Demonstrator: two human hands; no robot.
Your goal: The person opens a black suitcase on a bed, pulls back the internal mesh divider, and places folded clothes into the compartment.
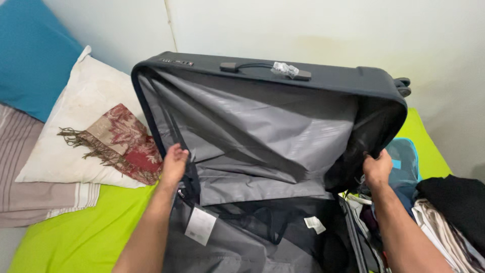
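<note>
Across the lower half of the frame spreads a bright green bedsheet (76, 232), and on it lies an open dark grey suitcase (273, 151) that fills the centre of the picture. Its lid stands raised, tilted toward the pale wall behind, with crumpled grey lining (252, 131) showing inside and a carry handle (265, 68) along the top edge; the base half lies flat at the bottom centre.

At the upper left sits a blue pillow (30, 55), and beside it a white pillow (76, 126) leans over a striped cloth (30, 187). A red patterned scarf with fringe (121, 144) lies on the white pillow, just left of the lid.

At the lower right, a pile of folded clothes (449, 217) rests next to the suitcase, with a translucent blue pouch (404, 162) just above it.

The left hand (174, 164) grips the lid's left edge, fingers curled around the rim. The right hand (378, 169) holds the lid's right edge the same way, fingers clenched on the rim near the lower right corner of the lid.

A white paper tag (201, 226) hangs below the left hand, over the base half. A smaller white label (314, 224) lies inside the base near the bottom centre.
</note>
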